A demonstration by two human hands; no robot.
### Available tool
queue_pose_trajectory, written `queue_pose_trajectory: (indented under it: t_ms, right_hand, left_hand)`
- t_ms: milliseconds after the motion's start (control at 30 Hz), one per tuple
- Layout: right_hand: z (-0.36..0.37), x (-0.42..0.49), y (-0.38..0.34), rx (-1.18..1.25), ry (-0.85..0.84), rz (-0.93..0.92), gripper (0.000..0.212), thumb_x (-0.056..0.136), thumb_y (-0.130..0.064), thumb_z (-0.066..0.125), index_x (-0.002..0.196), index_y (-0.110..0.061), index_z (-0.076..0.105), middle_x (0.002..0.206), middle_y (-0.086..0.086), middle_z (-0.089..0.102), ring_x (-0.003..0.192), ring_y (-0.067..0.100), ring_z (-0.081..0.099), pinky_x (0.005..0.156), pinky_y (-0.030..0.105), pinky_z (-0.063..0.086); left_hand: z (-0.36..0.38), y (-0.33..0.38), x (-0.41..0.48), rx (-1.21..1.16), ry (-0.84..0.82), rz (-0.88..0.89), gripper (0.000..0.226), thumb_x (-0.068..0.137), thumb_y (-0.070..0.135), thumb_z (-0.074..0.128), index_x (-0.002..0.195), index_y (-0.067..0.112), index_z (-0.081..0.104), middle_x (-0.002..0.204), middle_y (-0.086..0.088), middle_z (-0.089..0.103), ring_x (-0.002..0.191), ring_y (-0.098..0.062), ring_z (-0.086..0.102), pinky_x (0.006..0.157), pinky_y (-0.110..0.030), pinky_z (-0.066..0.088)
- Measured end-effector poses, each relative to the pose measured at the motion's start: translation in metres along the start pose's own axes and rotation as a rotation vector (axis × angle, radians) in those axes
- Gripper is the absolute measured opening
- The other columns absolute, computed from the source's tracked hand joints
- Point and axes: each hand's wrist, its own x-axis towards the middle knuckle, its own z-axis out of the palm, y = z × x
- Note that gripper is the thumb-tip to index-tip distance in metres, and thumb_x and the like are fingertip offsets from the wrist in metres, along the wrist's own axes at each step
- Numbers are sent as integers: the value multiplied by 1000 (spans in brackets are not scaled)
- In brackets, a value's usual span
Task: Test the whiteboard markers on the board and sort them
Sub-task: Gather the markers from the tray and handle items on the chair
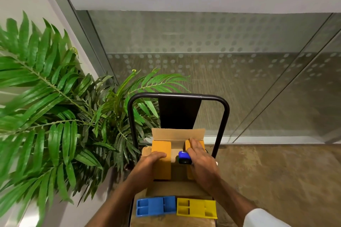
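An open cardboard box [178,134] with orange flaps stands on a small wooden table. My left hand [147,164] rests flat on the left orange flap [161,148]. My right hand [201,160] lies over the right flap and holds a marker with a blue cap [183,156], its end pointing toward the box's middle. A blue tray [156,205] and a yellow tray [196,208], each with compartments, lie side by side on the near part of the table; both look empty. The inside of the box is hidden.
A black metal chair back [178,96] rises behind the box. A large green potted plant [55,97] crowds the left side. A frosted, dotted glass wall [203,51] stands ahead. Brown carpet [276,180] lies to the right.
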Motion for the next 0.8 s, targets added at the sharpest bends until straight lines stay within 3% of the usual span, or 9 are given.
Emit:
queue_pose_trajectory:
  t_ms: [100, 200, 267, 333, 400, 467, 533, 667, 800]
  right_hand:
    - [1, 1, 3, -36, 9, 11, 42, 83, -12, 75, 122, -16, 59, 156, 16, 31, 143, 35, 31, 104, 45, 37]
    - [3, 1, 5, -13, 2, 2, 29, 98, -19, 54, 127, -18, 53, 162, 12, 9, 150, 31, 9, 112, 42, 19]
    - [1, 2, 4, 36, -15, 15, 34, 104, -25, 42, 138, -19, 45, 164, 7, -3, 150, 24, -4, 115, 38, 11]
    - [-4, 3, 1, 129, -29, 65, 43, 107, -26, 33, 149, -18, 32, 163, -1, -11, 150, 17, -11, 118, 36, 6]
    - [-10, 4, -3, 129, -38, 61, 46, 105, -18, 38, 150, -16, 28, 161, -2, -14, 149, 17, -13, 121, 39, 8]
    - [-18, 5, -6, 54, -4, 30, 46, 100, -11, 46, 144, -19, 36, 163, 2, -11, 147, 19, -16, 118, 39, 4]
    - [-29, 9, -10, 44, 20, 39, 40, 97, -11, 48, 135, -24, 43, 164, 2, -9, 146, 17, -19, 115, 36, -1]
    - [-45, 15, -16, 26, 102, 37, 35, 90, -8, 55, 120, -26, 51, 165, 0, -5, 149, 18, -15, 117, 38, 0]
    - [-47, 21, -20, -4, 84, 20, 35, 89, -9, 55, 120, -25, 52, 165, 5, -3, 150, 20, -15, 118, 39, -5]
  left_hand:
    - [-3, -10, -10, 181, -60, -13, 67, 92, 13, 36, 152, 43, 33, 164, 9, 27, 153, -23, 21, 124, -45, 25]
    - [-10, -13, -23, 301, -155, -113, 99, 87, -20, 39, 159, 41, 11, 170, 8, 2, 157, -24, 0, 127, -48, 9]
    - [-12, -17, -30, 333, -222, -84, 100, 91, -11, 55, 158, 46, 5, 168, 12, -6, 155, -25, -6, 126, -53, 9]
    - [-13, -20, -36, 359, -266, -41, 101, 90, 17, 74, 158, 45, 4, 163, 19, -12, 151, -18, -11, 125, -54, 9]
    - [-11, -26, -36, 286, -233, 1, 103, 81, 45, 79, 155, 53, 8, 163, 22, -8, 150, -14, -9, 126, -57, 10]
    - [-7, -32, -34, 204, -167, 60, 93, 73, 75, 66, 147, 63, 12, 165, 22, 2, 155, -14, -3, 126, -57, 9]
    - [-2, -39, -32, 154, -80, 89, 88, 69, 93, 48, 147, 62, 20, 164, 23, 15, 155, -14, 11, 126, -54, 15]
    - [9, -41, -25, -45, 109, 113, 77, 86, 78, 50, 152, 41, 36, 158, 16, 40, 143, -3, 39, 119, -43, 38]
    - [27, -37, -11, 18, 341, 55, 75, 94, 43, 67, 158, 24, 33, 159, 5, 38, 142, -10, 39, 119, -41, 35]
